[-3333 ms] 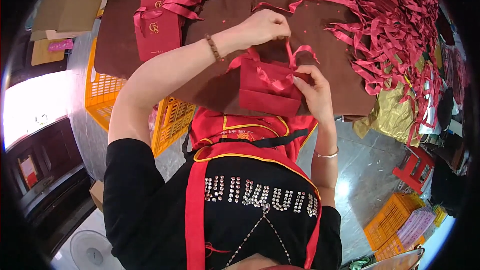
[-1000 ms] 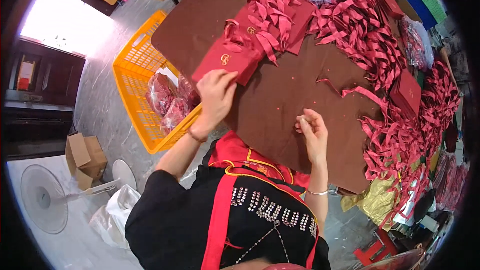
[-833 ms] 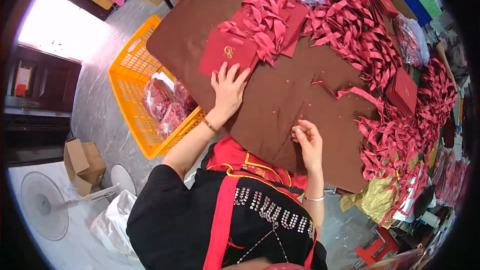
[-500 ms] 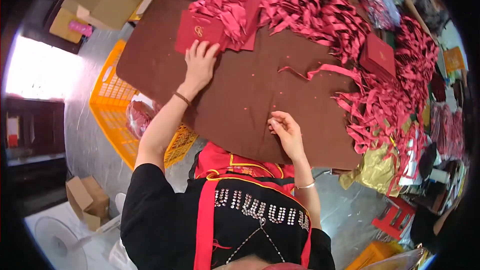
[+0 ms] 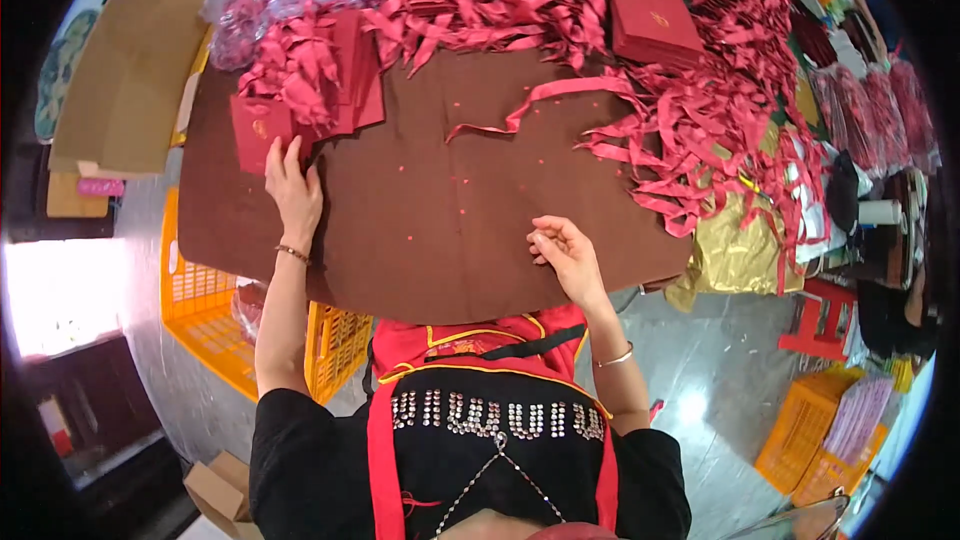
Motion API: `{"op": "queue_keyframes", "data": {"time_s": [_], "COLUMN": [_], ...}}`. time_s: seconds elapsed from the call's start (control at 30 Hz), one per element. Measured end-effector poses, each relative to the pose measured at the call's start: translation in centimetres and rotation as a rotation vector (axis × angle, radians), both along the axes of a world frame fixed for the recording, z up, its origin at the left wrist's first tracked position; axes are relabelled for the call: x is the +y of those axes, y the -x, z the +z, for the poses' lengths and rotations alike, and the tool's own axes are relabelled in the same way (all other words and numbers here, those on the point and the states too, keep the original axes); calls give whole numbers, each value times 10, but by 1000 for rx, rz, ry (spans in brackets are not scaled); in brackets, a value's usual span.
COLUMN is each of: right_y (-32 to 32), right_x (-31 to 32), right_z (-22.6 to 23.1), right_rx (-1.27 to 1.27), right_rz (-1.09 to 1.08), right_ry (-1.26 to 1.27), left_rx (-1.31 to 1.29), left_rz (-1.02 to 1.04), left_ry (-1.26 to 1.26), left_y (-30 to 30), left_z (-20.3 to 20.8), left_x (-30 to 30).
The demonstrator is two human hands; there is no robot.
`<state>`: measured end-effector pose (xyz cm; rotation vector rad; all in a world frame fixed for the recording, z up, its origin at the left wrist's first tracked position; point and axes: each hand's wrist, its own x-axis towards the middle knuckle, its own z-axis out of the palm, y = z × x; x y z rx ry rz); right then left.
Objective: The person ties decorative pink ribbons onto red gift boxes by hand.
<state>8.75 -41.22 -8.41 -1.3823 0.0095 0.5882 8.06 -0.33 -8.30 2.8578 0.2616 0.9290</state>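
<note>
My left hand rests its outstretched fingers on the lower edge of a red pouch at the table's left, which bears a small gold emblem. Behind that pouch lie more red pouches, partly covered by a bunch of red ribbons. Over the near middle of the table, my right hand is closed, thumb against curled fingers. Whatever it may hold is hidden. A single loose ribbon stretches across the cloth beyond the right hand.
The table has a brown cloth dotted with small red bits. Ribbon heaps line its far and right sides, beside a stack of red pouches. A yellow crate stands below left; gold wrapping hangs at the right.
The view has swung, so the table's contents appear farther left. My left hand is still at the red pouch, its fingers now at the lower edge. My right hand remains closed.
</note>
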Motion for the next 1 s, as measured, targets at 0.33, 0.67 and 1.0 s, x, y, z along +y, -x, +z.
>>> {"op": "queue_keyframes", "data": {"time_s": [0.33,0.67,1.0], "right_y": [-10,-26,-337], "right_x": [-24,-49,-156], "right_z": [1,12,41], "right_rx": [-30,-102,-431], "right_rz": [-126,-221,-594], "right_ry": [-31,-163,376], "left_rx": [-151,241,578], "left_rz": [-345,-574,-521], "left_ry": [18,983,1576], "left_y": [-58,-289,-383], "left_z": [43,12,-9], "left_x": [-97,-325,-366]}}
